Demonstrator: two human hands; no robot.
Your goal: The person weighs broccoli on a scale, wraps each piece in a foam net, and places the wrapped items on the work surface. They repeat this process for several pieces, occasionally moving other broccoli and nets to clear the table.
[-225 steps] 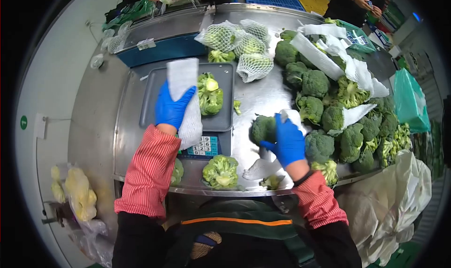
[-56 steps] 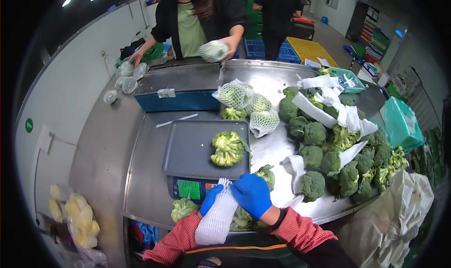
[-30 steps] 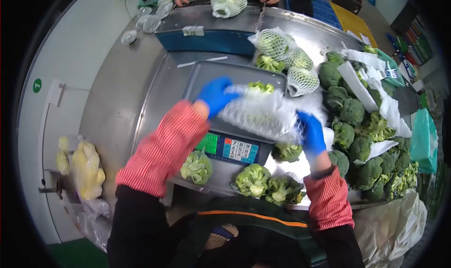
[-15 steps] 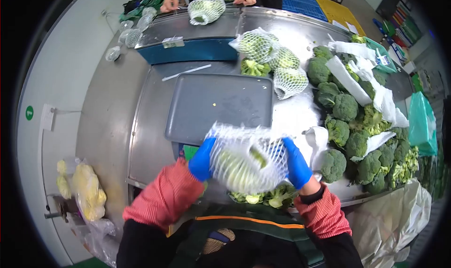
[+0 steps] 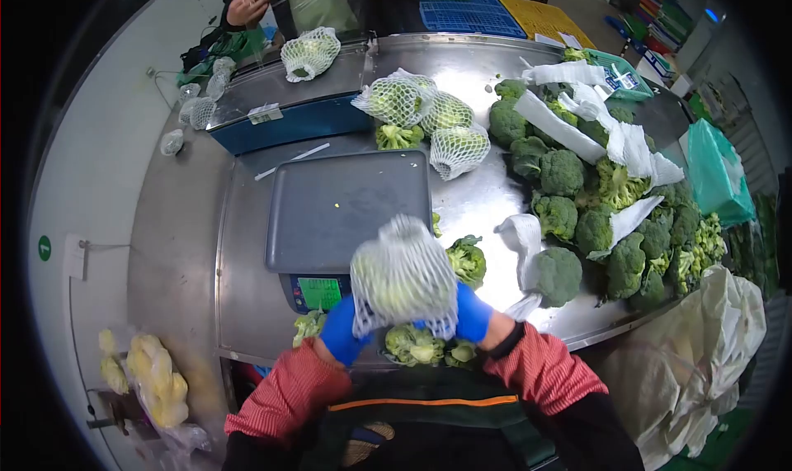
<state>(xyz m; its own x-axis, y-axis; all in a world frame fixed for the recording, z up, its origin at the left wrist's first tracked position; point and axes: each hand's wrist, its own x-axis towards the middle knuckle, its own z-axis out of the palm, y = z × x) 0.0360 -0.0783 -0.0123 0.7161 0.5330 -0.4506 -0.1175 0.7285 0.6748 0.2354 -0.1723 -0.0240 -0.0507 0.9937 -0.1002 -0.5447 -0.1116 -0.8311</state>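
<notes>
White netting (image 5: 404, 261) was wrapped around a broccoli head (image 5: 384, 285), held up over the near edge of the steel table (image 5: 247, 306), just to the near side of the scale tray (image 5: 346, 215). Its near end was gripped at the left by the left hand (image 5: 342, 335) and at the right by the right hand (image 5: 473, 316), both gloved in blue; how tightly the fingers were curled could not be told, as they were partly hidden. Netted broccoli (image 5: 458, 151) was grouped beyond the tray's far right corner, and bare broccoli (image 5: 563, 172) was heaped at the right.
</notes>
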